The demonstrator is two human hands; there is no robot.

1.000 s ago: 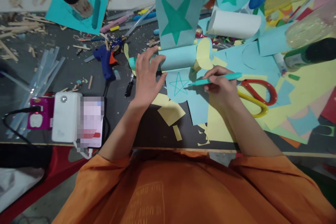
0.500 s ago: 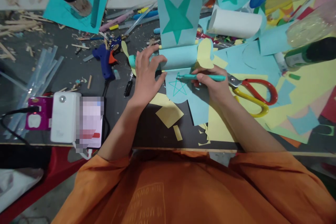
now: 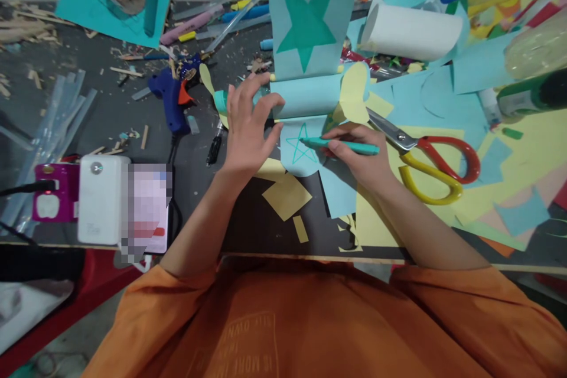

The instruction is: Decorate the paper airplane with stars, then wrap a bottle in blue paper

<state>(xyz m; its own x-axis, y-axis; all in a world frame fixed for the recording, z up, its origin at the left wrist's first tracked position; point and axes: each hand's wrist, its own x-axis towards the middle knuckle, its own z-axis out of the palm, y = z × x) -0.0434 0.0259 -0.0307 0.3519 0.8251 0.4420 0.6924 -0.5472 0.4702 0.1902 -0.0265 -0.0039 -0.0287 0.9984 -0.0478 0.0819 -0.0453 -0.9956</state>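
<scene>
My right hand (image 3: pixel 357 150) is closed around a teal marker (image 3: pixel 354 146), its tip on an outlined star on the lower wing (image 3: pixel 290 159) of a blue paper airplane (image 3: pixel 310 94). My left hand (image 3: pixel 248 124) grips the plane's rolled body near its left end, thumb below and curved fingers above. A filled green star (image 3: pixel 305 18) covers the upper wing. At the plane's right end is a yellow paper piece (image 3: pixel 354 91); at its left end, a teal cap (image 3: pixel 220 100) shows partly behind my fingers.
Scissors (image 3: pixel 425 156) with red and yellow handles lie right of my right hand on paper sheets. To the left are a blue glue gun (image 3: pixel 170 97), glue sticks (image 3: pixel 57 124), a white power bank (image 3: pixel 101 201) and a phone (image 3: pixel 150 207). A white paper roll (image 3: pixel 414 29) lies behind.
The marker tip has moved from the star's top point down to its middle, and my right hand has shifted slightly lower. My left hand keeps its hold. The whole view has shifted slightly.
</scene>
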